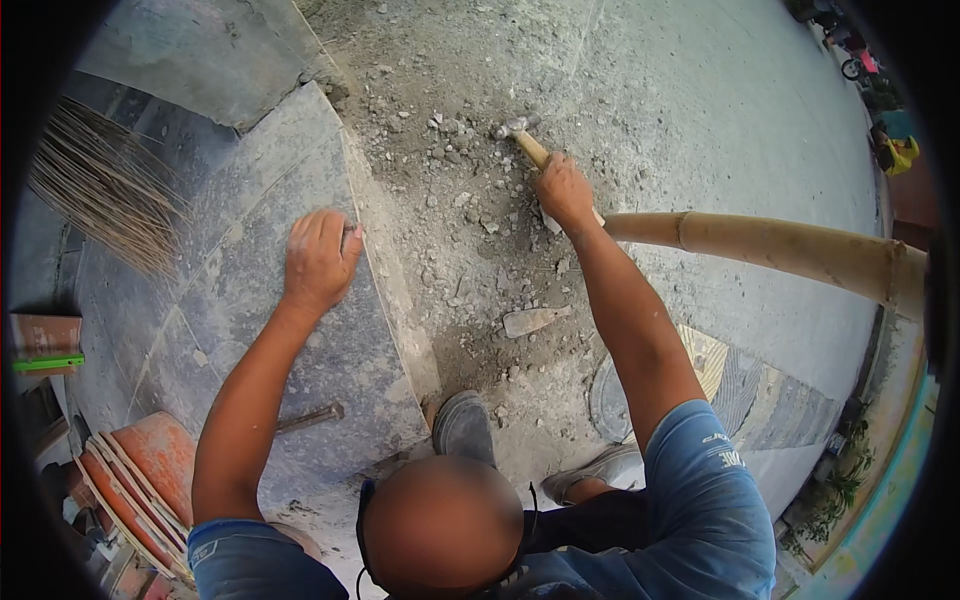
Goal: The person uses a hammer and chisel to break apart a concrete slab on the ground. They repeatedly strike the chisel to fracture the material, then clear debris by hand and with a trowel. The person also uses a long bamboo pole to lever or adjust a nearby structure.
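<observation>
My right hand (564,191) grips the wooden handle of a ball-peen hammer (517,126). The hammer's head is above loose rubble (450,142) on the dusty ground. My left hand (321,255) is curled near the edge of a grey stone-like slab (247,300); a small dark thing shows between thumb and fingers, mostly hidden by them. Lower on the slab lies a rusty metal bar (311,418) with a wider end, partly behind my left forearm. A dusty bottle-shaped object (534,321) rests on the rubble between my arms.
A bamboo pole (780,247) reaches in from the right to near my right wrist. At the left is a stick broom (105,187), with stacked orange tubs (142,480) below it. A concrete block (202,52) stands at upper left. My shoes (465,431) are beside the slab's lower corner.
</observation>
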A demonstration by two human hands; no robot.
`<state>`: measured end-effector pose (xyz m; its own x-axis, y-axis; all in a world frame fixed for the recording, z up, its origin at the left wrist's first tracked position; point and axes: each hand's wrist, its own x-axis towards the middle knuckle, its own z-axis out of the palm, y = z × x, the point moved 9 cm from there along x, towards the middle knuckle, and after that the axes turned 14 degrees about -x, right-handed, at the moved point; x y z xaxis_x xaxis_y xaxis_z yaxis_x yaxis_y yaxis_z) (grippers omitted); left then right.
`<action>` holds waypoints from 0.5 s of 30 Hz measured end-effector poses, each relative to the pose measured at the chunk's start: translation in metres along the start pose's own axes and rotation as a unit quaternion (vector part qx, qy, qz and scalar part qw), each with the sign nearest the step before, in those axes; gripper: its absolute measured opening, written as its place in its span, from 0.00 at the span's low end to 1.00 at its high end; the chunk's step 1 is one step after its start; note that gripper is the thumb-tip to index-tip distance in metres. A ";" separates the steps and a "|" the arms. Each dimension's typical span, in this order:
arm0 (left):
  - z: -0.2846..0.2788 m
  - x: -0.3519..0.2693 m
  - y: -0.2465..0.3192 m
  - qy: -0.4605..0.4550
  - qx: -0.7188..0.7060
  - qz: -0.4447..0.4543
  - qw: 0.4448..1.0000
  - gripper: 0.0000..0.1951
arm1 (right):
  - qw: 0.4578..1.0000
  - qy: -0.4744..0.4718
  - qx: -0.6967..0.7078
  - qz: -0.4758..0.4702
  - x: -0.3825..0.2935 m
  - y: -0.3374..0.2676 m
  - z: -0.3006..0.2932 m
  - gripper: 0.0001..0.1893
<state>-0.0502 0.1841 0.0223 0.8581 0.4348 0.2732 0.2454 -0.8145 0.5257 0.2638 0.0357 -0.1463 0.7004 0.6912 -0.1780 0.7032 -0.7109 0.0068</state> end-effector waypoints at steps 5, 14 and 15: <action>-0.008 -0.012 -0.002 0.045 0.008 0.046 0.998 0.08 | 0.961 -0.042 0.272 0.036 -0.078 -0.001 -0.018 0.22; 0.019 0.037 0.049 -0.071 -0.095 -0.035 0.992 0.09 | 0.830 -0.142 0.524 0.123 -0.233 0.047 0.029 0.18; 0.037 0.042 0.046 -0.141 -0.220 -0.140 0.955 0.08 | 0.834 -0.106 0.529 0.115 -0.238 0.049 0.036 0.17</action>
<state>0.0143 0.1510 0.0276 0.8892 0.4408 -0.1225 0.3230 -0.4151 0.8505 0.1273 -0.1687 -0.1390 0.6864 0.5617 -0.4619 -0.0259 -0.6159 -0.7874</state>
